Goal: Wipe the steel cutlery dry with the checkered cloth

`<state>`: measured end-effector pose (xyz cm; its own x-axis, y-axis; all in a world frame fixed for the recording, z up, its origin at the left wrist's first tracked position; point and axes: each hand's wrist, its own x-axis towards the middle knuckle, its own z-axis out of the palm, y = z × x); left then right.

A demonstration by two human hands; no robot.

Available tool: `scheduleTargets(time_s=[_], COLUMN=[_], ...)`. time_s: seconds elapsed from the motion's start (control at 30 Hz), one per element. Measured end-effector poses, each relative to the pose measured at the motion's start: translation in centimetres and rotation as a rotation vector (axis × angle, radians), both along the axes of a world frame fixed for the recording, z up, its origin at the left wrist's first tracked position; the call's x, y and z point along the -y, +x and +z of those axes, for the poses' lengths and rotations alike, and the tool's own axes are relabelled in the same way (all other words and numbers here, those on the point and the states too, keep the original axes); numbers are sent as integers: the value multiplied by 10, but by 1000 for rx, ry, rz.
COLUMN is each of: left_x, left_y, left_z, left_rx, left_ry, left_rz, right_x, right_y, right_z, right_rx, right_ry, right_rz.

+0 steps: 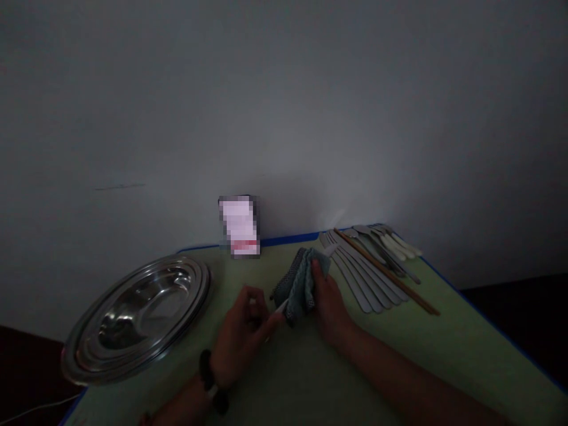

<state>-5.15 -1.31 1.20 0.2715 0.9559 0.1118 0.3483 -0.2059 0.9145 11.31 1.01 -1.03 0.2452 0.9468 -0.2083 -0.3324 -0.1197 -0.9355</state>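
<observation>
My left hand, with a dark band at the wrist, is closed around the handle of a fork. Most of the fork is hidden inside a folded grey-blue cloth, and its pale head seems to poke out on the far right side. Wrapped over the cloth from the right, my right hand grips it around the fork. Just right of that hand, several forks lie fanned out with their handles toward me. A pair of wooden chopsticks rests along them.
Stacked shiny metal basins stand at the left of the green table. A phone leans on the wall at the back. Metal spoons and white-handled cutlery lie at the back right. Blue trim edges the table.
</observation>
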Motion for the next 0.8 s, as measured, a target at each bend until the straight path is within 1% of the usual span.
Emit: scheduleTargets(time_s=[0.1, 0.17, 0.27, 0.33, 0.43, 0.53, 0.6, 0.67, 0.8], left_x=[3, 6, 8, 7, 3, 0, -1, -1, -1], left_y=[4, 7, 12, 14, 15, 13, 12, 12, 14], left_z=[0, 0, -1, 0, 1, 1, 0, -1, -5], left_rx=[-67, -135, -189, -174, -96, 12, 52, 59, -11], left_ry=[-81, -97, -105, -118, -129, -164, -175, -176, -189], left_rz=[-134, -165, -118, -56, 50, 112, 116, 86, -27], right_x=[1, 0, -1, -1, -1, 0, 0, 0, -5], right_y=[-1, -2, -4, -4, -2, 0, 1, 2, 4], right_z=[2, 2, 1, 1, 3, 9, 11, 10, -3], right_rx=[65, 105, 111, 78, 60, 74, 71, 67, 42], right_ry=[-22, -24, 6, 76, 159, 176, 184, 175, 141], right_rz=[20, 18, 9, 25, 114, 178, 189, 199, 211])
